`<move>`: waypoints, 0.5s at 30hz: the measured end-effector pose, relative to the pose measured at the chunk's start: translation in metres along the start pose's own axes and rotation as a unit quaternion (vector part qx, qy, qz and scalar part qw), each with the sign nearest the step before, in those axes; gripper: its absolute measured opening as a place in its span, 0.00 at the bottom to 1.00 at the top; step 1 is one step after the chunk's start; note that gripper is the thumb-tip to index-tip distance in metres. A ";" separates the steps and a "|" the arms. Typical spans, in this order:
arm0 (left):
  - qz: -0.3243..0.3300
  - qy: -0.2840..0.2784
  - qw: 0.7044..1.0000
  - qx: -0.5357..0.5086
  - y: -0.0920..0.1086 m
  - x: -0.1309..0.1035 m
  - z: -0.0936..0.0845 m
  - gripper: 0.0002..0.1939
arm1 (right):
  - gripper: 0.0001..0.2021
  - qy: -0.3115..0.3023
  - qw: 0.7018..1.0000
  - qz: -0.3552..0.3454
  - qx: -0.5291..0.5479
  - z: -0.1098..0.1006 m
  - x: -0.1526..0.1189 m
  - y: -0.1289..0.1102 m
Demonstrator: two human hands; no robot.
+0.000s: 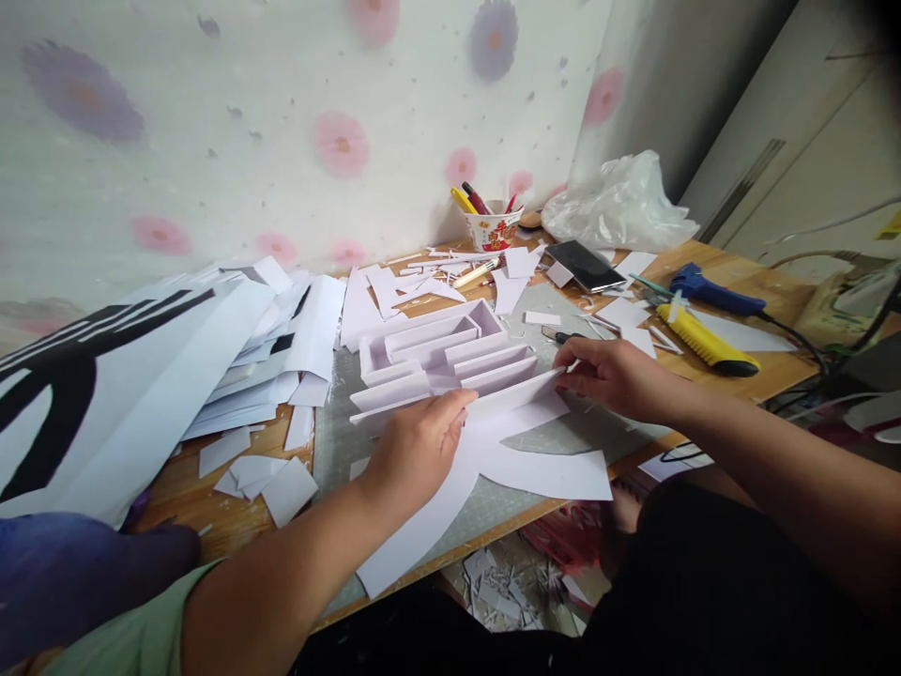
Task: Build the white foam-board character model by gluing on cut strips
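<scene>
A white foam-board strip stands on edge across a flat white cut-out base with curved arms. My left hand pinches the strip near its middle, thumb and forefinger together. At the strip's right end, my right hand grips it between thumb and fingers. Just behind the strip, more upright white walls form a raised shape with narrow channels on the same base. Beneath everything lies a grey-green cutting mat, and part of the base is hidden by my left hand and forearm.
Large printed white sheets are piled on the left. Board scraps lie around the mat. At the right are a blue glue gun, a yellow utility knife and a phone. A paper tub of pens and a plastic bag stand behind.
</scene>
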State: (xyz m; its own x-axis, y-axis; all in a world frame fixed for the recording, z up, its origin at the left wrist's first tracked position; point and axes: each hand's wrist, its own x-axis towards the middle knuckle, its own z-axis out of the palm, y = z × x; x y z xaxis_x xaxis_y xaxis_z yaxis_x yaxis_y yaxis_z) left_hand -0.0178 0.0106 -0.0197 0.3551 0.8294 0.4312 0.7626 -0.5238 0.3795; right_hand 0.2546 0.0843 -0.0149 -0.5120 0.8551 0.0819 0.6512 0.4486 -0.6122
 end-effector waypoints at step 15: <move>0.043 0.014 0.998 0.035 -0.003 0.000 0.005 0.13 | 0.03 -0.002 1.000 0.012 -0.027 -0.005 0.002 -0.005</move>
State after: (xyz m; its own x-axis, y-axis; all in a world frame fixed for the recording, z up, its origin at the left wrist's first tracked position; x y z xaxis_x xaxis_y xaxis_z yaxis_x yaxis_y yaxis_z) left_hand -0.0177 0.0129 -0.0253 0.4057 0.7757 0.4835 0.7665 -0.5769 0.2823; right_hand 0.2523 0.0851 -0.0078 -0.4980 0.8648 0.0647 0.6922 0.4414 -0.5710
